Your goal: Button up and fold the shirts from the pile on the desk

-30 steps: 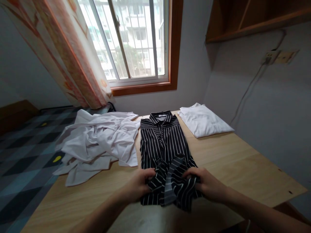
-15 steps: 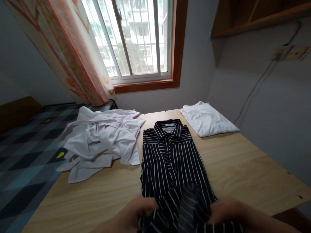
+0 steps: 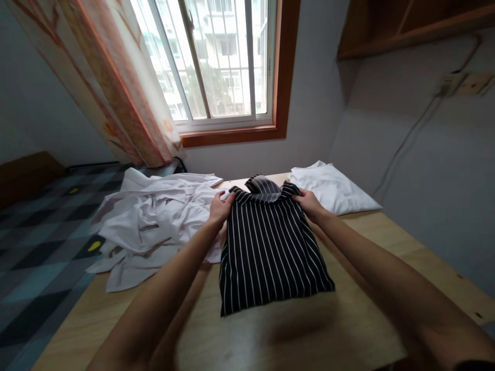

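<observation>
A black shirt with white stripes [image 3: 273, 247] hangs folded between my two hands, its lower edge lifted off the wooden table [image 3: 232, 340]. My left hand [image 3: 221, 207] pinches the shirt's left shoulder corner beside the collar. On the other side, my right hand [image 3: 309, 204] is closed on the right shoulder corner. The collar [image 3: 263, 186] stands up at the far end, with part of the inside showing. Shirt buttons are hidden from me now.
A crumpled heap of white clothing [image 3: 158, 221] lies on the table's left, partly behind my left forearm. A folded white garment [image 3: 332, 188] sits at the back right. Left of the table is a bed with a checked cover [image 3: 50, 237]. A window [image 3: 224, 62] is behind.
Both hands have moved from the shirt's near end to its far shoulder corners and gripped them. The shirt's lower part is folded up over its front, and the shirt is raised.
</observation>
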Demonstrator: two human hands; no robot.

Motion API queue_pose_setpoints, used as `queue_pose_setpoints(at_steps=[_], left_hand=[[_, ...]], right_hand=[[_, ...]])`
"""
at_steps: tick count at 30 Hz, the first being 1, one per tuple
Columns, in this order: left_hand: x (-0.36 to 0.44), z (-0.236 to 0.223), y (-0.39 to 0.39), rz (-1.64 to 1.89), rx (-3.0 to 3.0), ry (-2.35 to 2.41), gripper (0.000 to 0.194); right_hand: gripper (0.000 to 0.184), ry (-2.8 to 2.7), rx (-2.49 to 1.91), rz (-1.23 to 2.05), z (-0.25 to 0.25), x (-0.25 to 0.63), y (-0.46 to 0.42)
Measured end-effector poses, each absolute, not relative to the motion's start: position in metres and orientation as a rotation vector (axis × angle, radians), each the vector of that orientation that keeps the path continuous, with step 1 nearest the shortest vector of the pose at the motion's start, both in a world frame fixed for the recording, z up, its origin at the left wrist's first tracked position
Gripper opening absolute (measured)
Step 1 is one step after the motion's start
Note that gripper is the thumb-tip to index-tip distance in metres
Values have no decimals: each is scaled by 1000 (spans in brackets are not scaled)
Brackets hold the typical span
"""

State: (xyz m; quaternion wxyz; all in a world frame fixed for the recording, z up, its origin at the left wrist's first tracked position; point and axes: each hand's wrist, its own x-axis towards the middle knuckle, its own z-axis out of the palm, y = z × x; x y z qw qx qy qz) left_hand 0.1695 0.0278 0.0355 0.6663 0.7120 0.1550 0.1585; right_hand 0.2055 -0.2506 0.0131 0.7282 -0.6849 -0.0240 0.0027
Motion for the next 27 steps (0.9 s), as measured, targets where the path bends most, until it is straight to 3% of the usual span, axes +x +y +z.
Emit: queue_pose_setpoints(at_steps=[4, 7, 12, 18, 21, 27], left_hand=[[165, 6, 49, 314, 1708, 390, 45], [150, 17, 44, 381, 1988, 271, 50], [112, 46, 4, 323, 2277, -196, 45], [67, 22, -23, -119, 2635, -721, 71], [59, 9, -22, -176, 2758, -774, 74], [64, 5, -18, -237, 2777, -768, 78]], right_hand=[[37, 46, -1762, -32, -29, 219, -261], [47, 23, -1979, -203, -33, 215, -266], [41, -421, -2286, -646, -8, 190, -250], [34, -1202, -2648, -626, 9, 190, -223], [21, -1087, -2771, -575, 8, 219, -213], [28, -478, -2843, -486, 2, 270, -198]])
